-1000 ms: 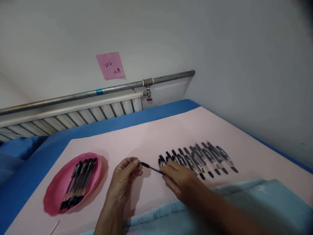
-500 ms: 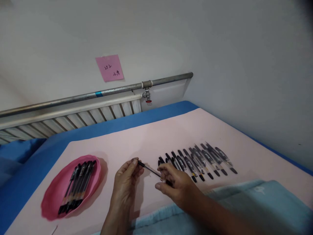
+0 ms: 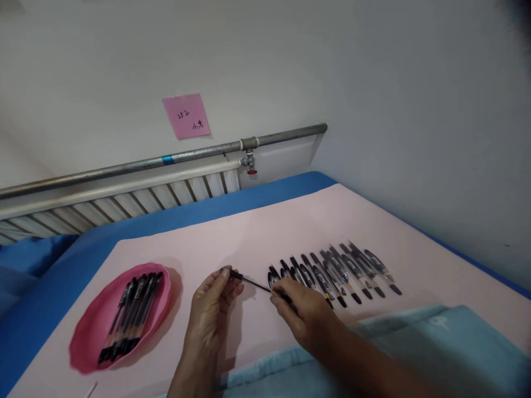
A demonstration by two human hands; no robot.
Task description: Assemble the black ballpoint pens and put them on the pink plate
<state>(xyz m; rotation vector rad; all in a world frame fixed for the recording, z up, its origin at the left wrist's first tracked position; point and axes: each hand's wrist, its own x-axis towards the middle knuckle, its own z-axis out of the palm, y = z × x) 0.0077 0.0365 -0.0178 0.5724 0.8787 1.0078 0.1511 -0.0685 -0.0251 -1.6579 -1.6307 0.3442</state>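
Note:
My left hand pinches one end of a thin black pen refill between thumb and fingertips. My right hand grips the other end, fingers closed, beside the left end of a row of several clear-and-black pens lying side by side on the pink sheet. A pink oval tray at the left holds several black pens.
The pink sheet lies on a blue cover. A light blue cloth lies along the near edge. A radiator and pipe run along the back wall under a pink note. A wall stands close on the right.
My right hand has shifted slightly along the refill while both hands keep hold of it. The pens in the row and the tray have not moved.

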